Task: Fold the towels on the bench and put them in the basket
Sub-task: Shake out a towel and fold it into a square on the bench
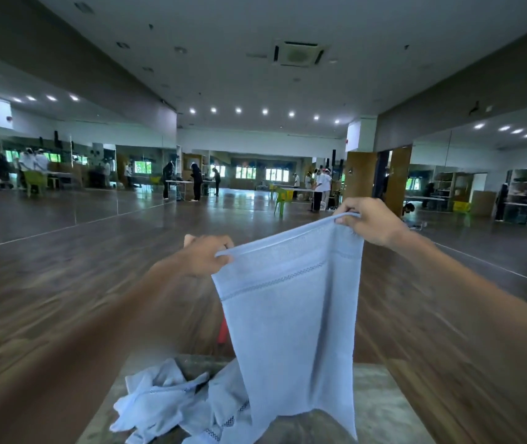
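Pale blue towel [287, 322], held up in the air by its top hem and hanging at full length over the bench [383, 415]. Whether its lower edge touches the bench cannot be told. You hold it by the two upper corners so that its own weight draws it flat and the edges can be matched. Judged from this, the step in hand is the spreading-out that comes ahead of the first fold.

The top edge runs on a slant. The corner in your right hand [369, 221] sits higher than the corner in your left hand [206, 254], so the hem sags slightly between them and the cloth narrows below.

Left hand: fingers [223, 259] curled round the hem, the corner gripped inside them, the cloth emerging just beside the knuckles.

Right hand: fingertips [342, 219] closed on the rolled hem, the corner bunched inside the pinch.

On the near left part of the bench lies a crumpled heap of further towels [166, 402] of the same colour, unfolded, meeting the hanging towel at its lower left. A red object [223, 330] shows behind the towel's left edge; what it is cannot be told. No basket is in view.

Beyond lies a wooden floor [63, 251], with other people [321, 187] at tables, well apart from you
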Demonstrator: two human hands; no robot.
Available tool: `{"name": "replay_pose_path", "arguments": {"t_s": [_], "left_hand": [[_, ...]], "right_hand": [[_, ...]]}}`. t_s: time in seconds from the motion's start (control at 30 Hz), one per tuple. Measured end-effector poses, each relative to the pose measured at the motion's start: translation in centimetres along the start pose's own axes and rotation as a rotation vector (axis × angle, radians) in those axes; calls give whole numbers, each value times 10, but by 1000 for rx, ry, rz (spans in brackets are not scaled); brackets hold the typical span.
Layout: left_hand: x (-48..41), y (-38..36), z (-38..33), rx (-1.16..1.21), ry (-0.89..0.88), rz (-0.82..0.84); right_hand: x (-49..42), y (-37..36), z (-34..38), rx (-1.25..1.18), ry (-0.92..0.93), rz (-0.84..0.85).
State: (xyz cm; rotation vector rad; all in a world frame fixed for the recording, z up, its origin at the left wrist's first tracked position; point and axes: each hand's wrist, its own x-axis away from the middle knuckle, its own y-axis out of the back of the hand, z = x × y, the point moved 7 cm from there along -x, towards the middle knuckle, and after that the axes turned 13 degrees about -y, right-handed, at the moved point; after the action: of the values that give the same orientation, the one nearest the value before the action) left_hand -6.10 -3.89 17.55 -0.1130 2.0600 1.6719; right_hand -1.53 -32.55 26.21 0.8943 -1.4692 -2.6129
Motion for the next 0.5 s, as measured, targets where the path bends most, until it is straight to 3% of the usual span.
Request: {"name": "replay_pose_path", "arguments": {"t_s": [0.13, 0.23, 0.27, 0.37, 0.47, 0.5], "left_hand": [[-29, 64, -1, 64, -33, -171], [-41, 126, -16, -10, -68, -421], [-42, 143, -20, -27, -76, -475], [-45, 162, -16, -74, -100, -391], [-40, 165, -7, -105, -96, -312], [-37, 167, -6, -82, -109, -327]], "right_hand": [[-25, 37, 8, 10, -18, -103], [-42, 76, 21, -29, -6, -279], [-46, 81, 24, -1, -5, -264], [-52, 72, 32, 194, 3, -17], [-46, 86, 32, 106, 8, -82], [-43, 82, 32, 92, 2, -35]]}}
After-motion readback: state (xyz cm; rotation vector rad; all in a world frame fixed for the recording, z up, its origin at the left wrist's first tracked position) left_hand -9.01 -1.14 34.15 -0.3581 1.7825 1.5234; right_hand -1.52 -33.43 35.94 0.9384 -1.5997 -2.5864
